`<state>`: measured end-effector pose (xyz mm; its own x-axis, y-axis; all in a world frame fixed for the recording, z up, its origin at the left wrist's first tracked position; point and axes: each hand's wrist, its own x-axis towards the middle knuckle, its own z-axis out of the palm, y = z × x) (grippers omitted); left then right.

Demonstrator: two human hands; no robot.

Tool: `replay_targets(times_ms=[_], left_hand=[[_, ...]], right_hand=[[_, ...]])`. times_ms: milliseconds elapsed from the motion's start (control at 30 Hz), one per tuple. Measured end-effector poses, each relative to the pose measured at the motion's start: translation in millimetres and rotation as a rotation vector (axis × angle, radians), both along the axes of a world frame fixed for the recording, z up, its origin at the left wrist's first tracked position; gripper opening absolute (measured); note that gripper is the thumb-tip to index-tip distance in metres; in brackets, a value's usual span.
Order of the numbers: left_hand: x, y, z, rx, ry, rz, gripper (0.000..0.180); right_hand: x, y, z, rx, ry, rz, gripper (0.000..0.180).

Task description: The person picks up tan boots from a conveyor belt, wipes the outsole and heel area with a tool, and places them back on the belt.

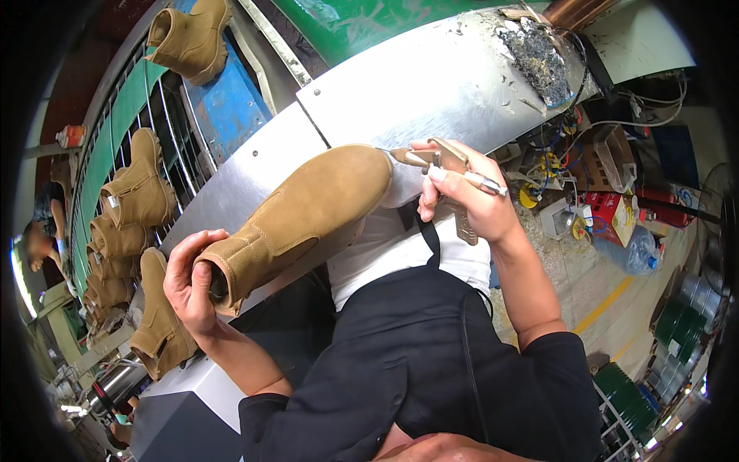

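Left hand (191,291) is clamped on the boot (312,204) at its opening, thumb by the rim; the boot stretches from it toward the upper right, toe near the right hand (479,196). That hand is closed around a tool (453,159), its tip at the toe, contact unclear. Beyond lies the metal table (400,85); more boots (140,202) are at left.

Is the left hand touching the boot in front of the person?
Touching: the head view shows the left hand gripping the tan boot at its open top.
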<state>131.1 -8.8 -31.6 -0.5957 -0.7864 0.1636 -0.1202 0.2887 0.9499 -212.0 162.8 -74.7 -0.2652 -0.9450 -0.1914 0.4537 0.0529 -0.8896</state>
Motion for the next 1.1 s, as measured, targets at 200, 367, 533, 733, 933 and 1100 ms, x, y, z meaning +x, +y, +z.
replay_targets(times_ms=[200,367,533,733,933,1100], left_hand=[[-1,1,0,0.010,0.016,0.015,0.034],[-1,3,4,0.001,-0.037,0.020,0.036],[-16,4,43,-0.232,-0.443,-0.169,0.030],[-62,-18,57,-0.407,-0.515,-0.122,0.028],[-108,-75,43,-0.259,-0.378,0.174,0.013],[-241,-218,31,-0.479,-0.274,0.252,0.021]], right_hand=[[25,19,-17,-0.013,0.106,-0.094,0.037],[48,50,-36,-0.048,0.629,-0.113,0.044],[14,56,-38,-0.129,0.525,0.025,0.047],[-81,9,-52,-0.170,0.399,-0.493,0.045],[-113,-22,-74,-0.204,0.367,-0.682,0.050],[-116,-21,-76,-0.219,0.372,-0.699,0.054]])
